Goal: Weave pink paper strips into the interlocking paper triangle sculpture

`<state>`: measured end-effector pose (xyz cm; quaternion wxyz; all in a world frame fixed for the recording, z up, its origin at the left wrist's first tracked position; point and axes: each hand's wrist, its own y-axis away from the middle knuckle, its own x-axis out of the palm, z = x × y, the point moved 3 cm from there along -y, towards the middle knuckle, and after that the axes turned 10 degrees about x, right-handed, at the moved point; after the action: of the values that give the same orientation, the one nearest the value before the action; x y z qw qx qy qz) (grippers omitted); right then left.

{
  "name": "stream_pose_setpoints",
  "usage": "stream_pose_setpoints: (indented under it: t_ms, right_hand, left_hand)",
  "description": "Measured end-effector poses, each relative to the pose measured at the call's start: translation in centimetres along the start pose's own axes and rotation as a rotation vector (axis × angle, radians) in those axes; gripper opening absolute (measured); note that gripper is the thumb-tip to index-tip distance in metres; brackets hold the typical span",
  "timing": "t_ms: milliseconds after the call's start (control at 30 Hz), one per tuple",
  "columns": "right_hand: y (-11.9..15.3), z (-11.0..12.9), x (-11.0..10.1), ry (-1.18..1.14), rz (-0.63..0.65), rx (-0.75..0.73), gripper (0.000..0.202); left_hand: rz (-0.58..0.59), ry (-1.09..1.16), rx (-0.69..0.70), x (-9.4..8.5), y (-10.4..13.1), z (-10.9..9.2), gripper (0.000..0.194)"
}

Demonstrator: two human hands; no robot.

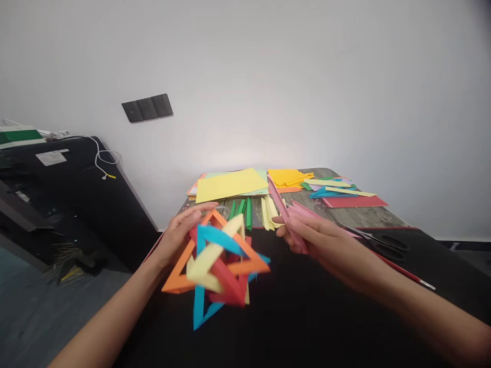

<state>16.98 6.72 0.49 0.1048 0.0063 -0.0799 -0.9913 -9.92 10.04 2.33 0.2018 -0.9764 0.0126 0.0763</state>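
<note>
My left hand (183,232) grips an interlocked origami model (207,263) from its upper left side, with some fingers hidden behind it. The model is made of orange, blue, cream and red folded paper strips woven into open triangular frames, and looks slightly blurred. To the right, my right hand (303,230) pinches a long pink folded paper strip (279,197), tilted with its far end up. The strip and the model are apart. More pink paper strips (307,208) lie just beyond my right hand.
Green strips (241,208) and cream strips (268,209) lie mid-table. Behind them are yellow sheets (230,185) and orange-yellow paper (286,177). Blue strips (333,192) and red paper (356,202) lie right, near scissors (387,244) and a red pen-like stick (402,271). A black cabinet (76,179) stands left.
</note>
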Motion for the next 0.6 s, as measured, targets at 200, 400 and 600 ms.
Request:
stream_pose_setpoints:
  t_ms: [200,400,600]
  right_hand:
    - [1.4,3.4,-1.8,0.683,0.069,-0.353,0.022]
    - [2.3,3.4,-2.2,0.75,0.039,-0.357,0.022]
    - [3.3,4.1,-2.9,0.915,-0.173,-0.553,0.017]
  left_hand:
    - [0.471,-0.109,0.275,1.9,0.6,-2.0,0.025]
    - [0.398,0.025,0.226,2.8,0.1,-1.6,0.021]
    - [0.269,0.072,0.171,4.2,0.1,-1.7,0.019]
